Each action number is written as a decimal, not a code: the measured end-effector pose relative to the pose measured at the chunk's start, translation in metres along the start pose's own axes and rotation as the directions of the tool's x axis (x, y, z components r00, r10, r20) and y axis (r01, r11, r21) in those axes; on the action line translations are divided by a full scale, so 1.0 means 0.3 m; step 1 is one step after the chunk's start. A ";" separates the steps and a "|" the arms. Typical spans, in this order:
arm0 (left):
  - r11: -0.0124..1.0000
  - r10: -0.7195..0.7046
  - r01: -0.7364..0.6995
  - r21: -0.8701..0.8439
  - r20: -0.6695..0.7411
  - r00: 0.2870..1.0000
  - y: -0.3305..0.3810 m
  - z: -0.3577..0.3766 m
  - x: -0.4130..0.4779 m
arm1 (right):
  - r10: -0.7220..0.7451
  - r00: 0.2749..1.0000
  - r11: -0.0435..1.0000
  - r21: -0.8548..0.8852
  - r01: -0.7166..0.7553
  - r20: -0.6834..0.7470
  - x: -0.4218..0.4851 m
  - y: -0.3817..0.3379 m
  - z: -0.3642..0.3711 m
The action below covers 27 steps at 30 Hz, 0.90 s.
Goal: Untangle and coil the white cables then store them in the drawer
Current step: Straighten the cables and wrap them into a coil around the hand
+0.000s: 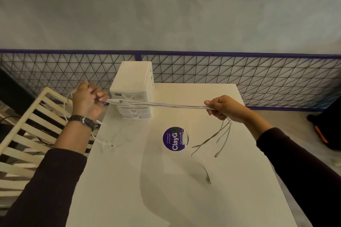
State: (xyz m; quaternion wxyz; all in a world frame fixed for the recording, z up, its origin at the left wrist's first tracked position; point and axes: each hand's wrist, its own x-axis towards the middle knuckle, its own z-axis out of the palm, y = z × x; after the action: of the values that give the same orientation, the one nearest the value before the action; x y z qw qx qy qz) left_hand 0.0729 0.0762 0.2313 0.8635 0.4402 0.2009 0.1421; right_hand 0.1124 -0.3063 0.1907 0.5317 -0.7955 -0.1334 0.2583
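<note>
Holds cables [175,105] taut just in front of the drawers [132,79], gripped in left hand [86,101] and right hand [225,108] well apart, probably to pull tangles straight before coiling.

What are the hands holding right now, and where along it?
Both hold the white cables: left hand grips one end, right hand pinches them farther along, loose ends dangling below.
</note>
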 end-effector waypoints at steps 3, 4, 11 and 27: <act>1.000 -0.005 0.005 0.001 -0.010 1.000 -0.004 -0.017 0.009 | 0.013 0.996 0.998 -0.065 -0.019 -0.093 0.001 0.011 -0.009; 1.000 -0.004 0.004 0.004 -0.019 1.000 -0.006 -0.024 0.013 | 0.014 0.992 0.996 -0.087 -0.025 -0.124 0.003 0.016 -0.013; 0.999 0.042 -0.042 -0.007 -0.040 0.998 0.031 -0.120 0.023 | 0.067 0.954 0.979 -0.167 -0.119 -0.291 -0.005 0.096 -0.086; 0.998 0.040 -0.044 -0.041 -0.092 0.995 0.035 -0.172 0.040 | 0.017 0.909 0.799 -0.541 -0.262 -0.416 -0.017 0.155 -0.090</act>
State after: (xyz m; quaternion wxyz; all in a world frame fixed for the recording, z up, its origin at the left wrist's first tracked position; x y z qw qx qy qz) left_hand 0.0585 0.1236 0.2097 0.8597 0.4186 0.2275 0.1842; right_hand 0.1202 -0.3483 0.1576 0.2551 -0.9629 -0.0375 0.0799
